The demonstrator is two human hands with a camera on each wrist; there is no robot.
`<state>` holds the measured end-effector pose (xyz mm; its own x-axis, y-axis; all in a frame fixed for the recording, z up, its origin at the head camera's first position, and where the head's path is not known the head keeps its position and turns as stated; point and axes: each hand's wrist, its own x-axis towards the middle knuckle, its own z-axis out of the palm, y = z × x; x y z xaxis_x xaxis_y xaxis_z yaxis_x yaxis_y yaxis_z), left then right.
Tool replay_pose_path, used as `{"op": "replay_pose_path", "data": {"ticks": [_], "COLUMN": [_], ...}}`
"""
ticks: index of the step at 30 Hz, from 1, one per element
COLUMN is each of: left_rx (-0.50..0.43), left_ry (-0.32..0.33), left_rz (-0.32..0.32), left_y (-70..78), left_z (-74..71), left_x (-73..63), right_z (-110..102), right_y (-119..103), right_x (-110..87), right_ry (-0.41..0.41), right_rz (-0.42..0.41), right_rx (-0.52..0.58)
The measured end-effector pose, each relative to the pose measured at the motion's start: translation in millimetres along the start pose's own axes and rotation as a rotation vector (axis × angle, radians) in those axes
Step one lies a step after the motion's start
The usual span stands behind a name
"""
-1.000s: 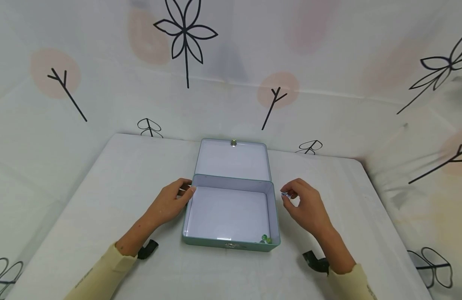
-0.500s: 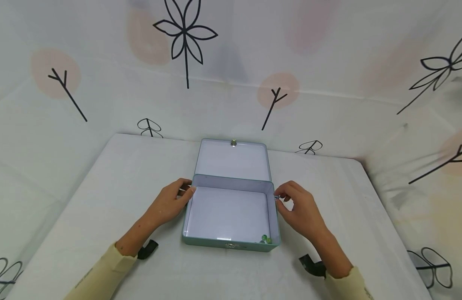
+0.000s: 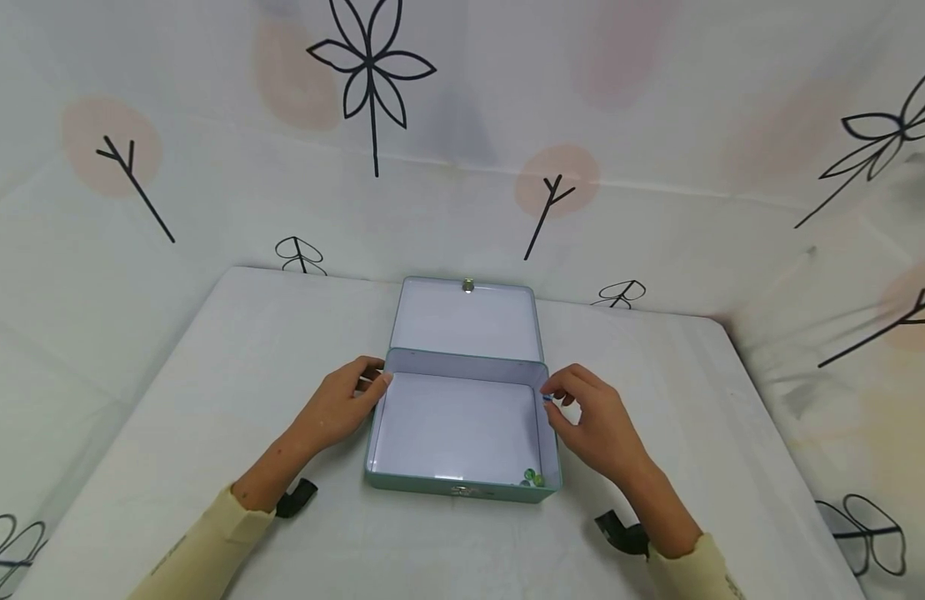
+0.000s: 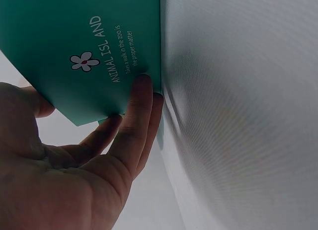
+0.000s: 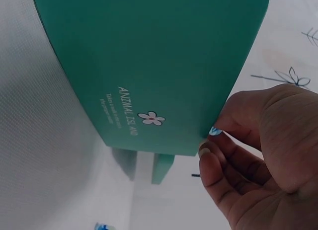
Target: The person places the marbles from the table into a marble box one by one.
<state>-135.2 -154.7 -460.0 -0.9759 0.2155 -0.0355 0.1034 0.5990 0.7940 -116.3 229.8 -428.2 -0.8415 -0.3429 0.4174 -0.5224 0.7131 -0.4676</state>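
An open teal tin box (image 3: 462,493) sits mid-table, its white inside facing up and its lid (image 3: 466,318) laid back. My left hand (image 3: 344,402) holds the left wall, thumb over the rim and fingertips against the printed outer side (image 4: 114,51). At the right rim, my right hand (image 3: 593,417) pinches a small blue-and-clear glass marble (image 5: 215,131) between thumb and fingertips, partly hidden by them. Green marbles (image 3: 533,478) lie together inside the box, in its front right corner.
Another blue-and-white piece (image 5: 103,226) shows on the table at the bottom edge of the right wrist view. A white cloth covers the table (image 3: 282,333), and a patterned white curtain (image 3: 447,225) hangs close behind and at both sides. A metal latch (image 3: 462,491) is on the box front.
My right hand has moved left with the marble, from beside the box to its right rim. The left hand, the box and the green marbles have stayed in place.
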Motion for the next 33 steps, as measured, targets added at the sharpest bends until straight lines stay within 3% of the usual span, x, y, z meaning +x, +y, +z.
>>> {"op": "replay_pose_path", "data": {"ticks": [15, 33], "left_rx": [0.003, 0.006], "left_ry": [-0.001, -0.003], "left_rz": [-0.005, -0.007], "left_y": [1.3, -1.4], "left_z": [-0.3, 0.5], "left_x": [0.1, 0.8], "right_z": [-1, -4], "right_y": [1, 19], "right_x": [0.2, 1.2], "right_ry": [0.005, 0.055], "right_rz": [0.016, 0.037], "right_rx": [-0.022, -0.042]}}
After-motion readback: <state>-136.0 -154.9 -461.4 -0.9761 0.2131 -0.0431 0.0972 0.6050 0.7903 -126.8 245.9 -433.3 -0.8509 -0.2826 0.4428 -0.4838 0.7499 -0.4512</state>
